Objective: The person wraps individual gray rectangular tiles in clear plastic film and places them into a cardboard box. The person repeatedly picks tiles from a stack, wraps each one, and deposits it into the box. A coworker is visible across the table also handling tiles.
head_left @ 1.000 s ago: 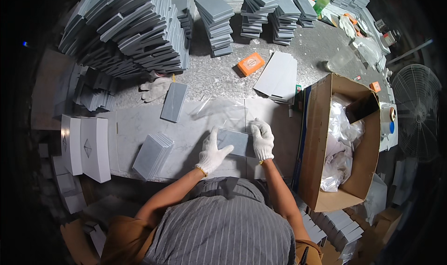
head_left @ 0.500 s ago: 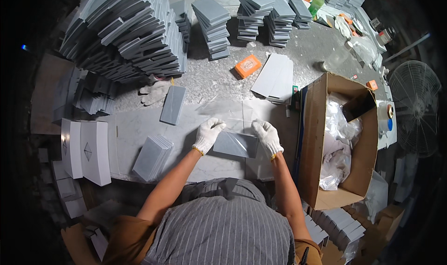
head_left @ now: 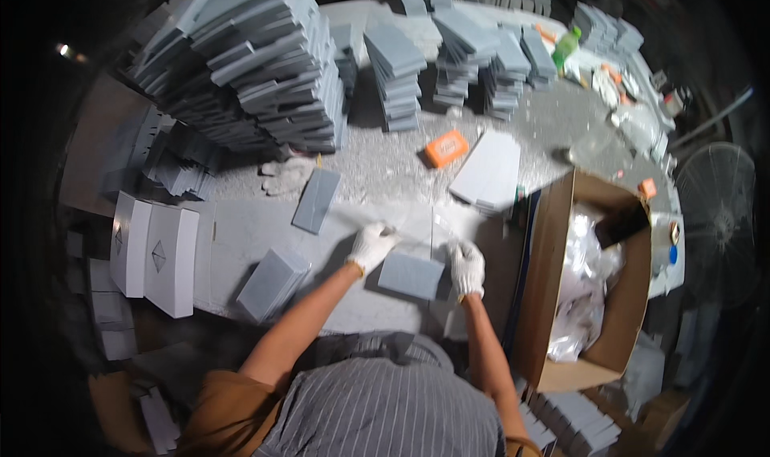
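Observation:
A grey rectangular slab lies flat on the pale tabletop between my hands. My left hand, in a white knit glove, is at its upper left corner with the fingers pinched. My right hand, gloved the same way, is closed just off the slab's right end. Thin clear plastic film shows faintly beyond and between the hands, and both appear to pinch it; its edges are hard to make out. Farther left lie a single grey slab and a small stack of slabs with clear film at its edge.
Tall stacks of grey slabs rise at the far left, with shorter stacks behind. An open cardboard box holding clear plastic stands at right. Beyond the hands are an orange box, white sheets and a loose glove.
The whole view has shifted, so the scene sits lower and farther right. My right hand has come nearer relative to the slab. The glossy film sheen across the slab no longer shows.

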The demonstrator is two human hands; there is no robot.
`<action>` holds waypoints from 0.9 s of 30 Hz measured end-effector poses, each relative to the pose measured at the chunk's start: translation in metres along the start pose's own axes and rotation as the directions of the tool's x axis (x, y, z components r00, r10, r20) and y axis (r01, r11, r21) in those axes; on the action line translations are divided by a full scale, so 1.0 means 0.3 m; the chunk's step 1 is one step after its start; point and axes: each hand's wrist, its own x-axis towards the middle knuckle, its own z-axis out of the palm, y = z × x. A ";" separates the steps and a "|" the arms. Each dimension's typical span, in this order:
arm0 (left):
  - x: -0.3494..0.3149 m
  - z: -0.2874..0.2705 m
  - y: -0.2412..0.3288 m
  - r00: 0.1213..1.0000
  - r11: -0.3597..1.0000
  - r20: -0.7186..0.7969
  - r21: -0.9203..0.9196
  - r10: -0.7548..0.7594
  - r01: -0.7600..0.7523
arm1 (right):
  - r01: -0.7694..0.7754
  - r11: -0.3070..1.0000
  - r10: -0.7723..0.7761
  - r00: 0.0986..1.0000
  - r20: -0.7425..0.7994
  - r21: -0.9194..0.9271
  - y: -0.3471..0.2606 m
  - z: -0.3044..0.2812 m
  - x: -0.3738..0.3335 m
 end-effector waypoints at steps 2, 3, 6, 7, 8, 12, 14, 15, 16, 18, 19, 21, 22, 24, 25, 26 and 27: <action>-0.023 0.044 0.002 0.921 0.965 -0.314 0.192 0.231 -0.177 | 0.028 0.982 -0.026 1.000 -0.008 0.187 0.132 0.010 0.047; -0.048 0.047 0.019 0.805 0.883 -0.444 0.425 0.395 -0.199 | 0.036 0.997 -0.032 0.997 -0.065 0.064 0.085 0.012 0.030; -0.134 0.043 0.090 0.666 0.707 -0.263 0.401 0.698 -0.583 | 0.066 0.985 -0.086 0.989 -0.124 -0.156 -0.050 0.004 -0.032; -0.131 0.043 0.113 0.669 0.642 -0.104 0.424 0.736 -0.639 | 0.069 0.990 -0.084 0.990 -0.116 -0.125 -0.032 -0.002 -0.019; -0.122 0.053 0.141 0.655 0.572 0.059 0.432 0.753 -0.697 | 0.071 0.993 -0.081 0.990 -0.111 -0.093 0.008 -0.016 0.002; -0.071 0.040 0.022 0.855 0.553 0.122 0.714 0.504 -0.428 | -0.086 0.984 0.081 0.996 -0.037 -0.153 -0.056 -0.012 0.010; 0.022 -0.021 -0.050 0.946 0.526 0.071 0.816 0.316 -0.237 | -0.101 0.987 0.098 0.995 -0.035 -0.123 -0.074 0.006 0.007; 0.106 -0.050 -0.152 0.904 0.654 -0.057 0.710 0.423 -0.262 | -0.054 0.986 0.047 0.998 -0.048 -0.160 -0.067 0.015 0.014; 0.159 -0.080 0.016 0.863 0.758 -0.201 0.594 0.463 -0.268 | -0.035 0.979 0.014 0.994 -0.104 -0.202 -0.032 -0.007 0.030; 0.211 -0.175 0.291 0.724 0.803 -0.406 0.485 0.558 -0.347 | -0.010 0.970 -0.017 0.994 -0.110 -0.242 -0.052 -0.027 0.021; 0.234 -0.198 0.374 0.632 0.762 -0.450 0.511 0.631 -0.397 | 0.007 0.966 -0.033 0.995 -0.097 -0.259 -0.067 -0.033 0.016; 0.208 -0.180 0.533 0.470 0.612 -0.392 0.527 0.791 -0.590 | -0.010 0.952 -0.028 0.993 -0.117 -0.306 -0.048 -0.035 0.039; 0.173 -0.170 0.586 0.395 0.501 -0.309 0.511 0.865 -0.699 | 0.016 0.948 -0.054 0.992 -0.111 -0.317 -0.042 -0.030 0.035; 0.124 -0.082 0.470 0.371 0.352 0.068 0.197 0.926 -0.915 | 0.075 0.935 -0.114 0.989 -0.093 -0.346 -0.052 -0.011 0.030; 0.090 -0.027 0.388 0.353 0.369 0.247 -0.020 0.902 -0.929 | 0.017 0.957 -0.044 0.995 -0.087 -0.290 -0.097 -0.005 0.010; 0.043 0.007 0.475 0.065 0.009 0.474 0.121 0.878 -0.993 | -0.022 0.997 0.014 0.995 -0.103 -0.072 -0.029 -0.012 0.032; 0.032 0.025 0.486 -0.055 -0.096 0.632 0.032 0.773 -0.995 | -0.048 0.986 0.064 0.993 -0.098 0.158 0.018 -0.009 0.047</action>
